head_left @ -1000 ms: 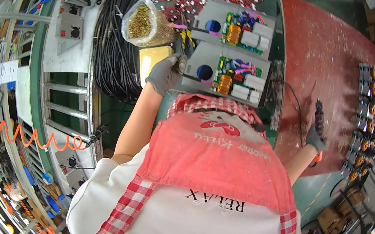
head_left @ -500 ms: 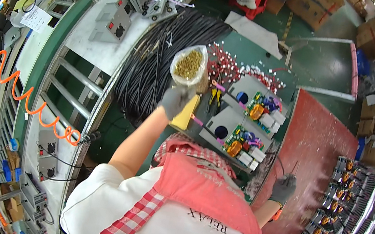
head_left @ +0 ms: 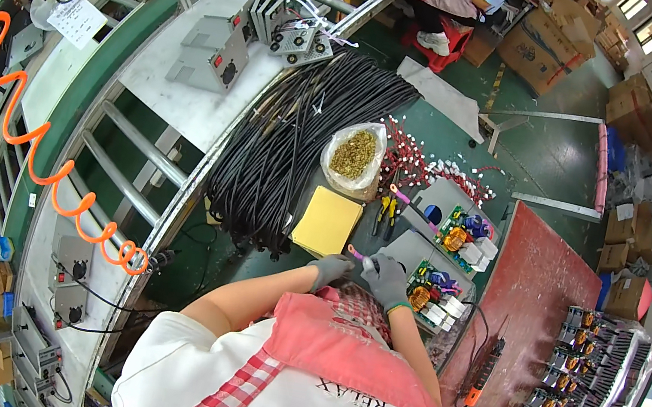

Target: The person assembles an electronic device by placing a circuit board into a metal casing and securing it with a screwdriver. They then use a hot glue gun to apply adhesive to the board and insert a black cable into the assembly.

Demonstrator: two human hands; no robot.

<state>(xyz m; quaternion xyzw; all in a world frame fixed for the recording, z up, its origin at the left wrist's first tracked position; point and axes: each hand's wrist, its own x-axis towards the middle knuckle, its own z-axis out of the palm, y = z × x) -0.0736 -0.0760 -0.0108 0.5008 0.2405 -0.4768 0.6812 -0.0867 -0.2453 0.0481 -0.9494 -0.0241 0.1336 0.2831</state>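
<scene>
My gloved left hand (head_left: 331, 272) is closed just below the yellow block (head_left: 327, 223); whatever its fingers hold is too small to make out. Close beside it, my gloved right hand (head_left: 386, 282) is closed around a short pink-sleeved wire (head_left: 356, 252), whose tip sticks out to the left. That wire lies at the nearer of two grey metal housings (head_left: 406, 251). A green circuit board (head_left: 432, 295) with orange coils and white blocks sits on this housing. Beyond the yellow block, an open clear bag (head_left: 354, 156) holds many small brass-coloured parts.
A thick bundle of black cables (head_left: 284, 144) fills the left side. Yellow-handled pliers (head_left: 387, 207) lie between the bag and the housings. Red wires with white connectors (head_left: 412, 162) are spread behind. An orange-and-black corded tool (head_left: 481, 375) lies on the red board (head_left: 540, 302), right.
My left hand has come back from the bag of brass parts towards me. My right hand has left the corded tool and moved left to the pink-sleeved wire. The view has shifted.
</scene>
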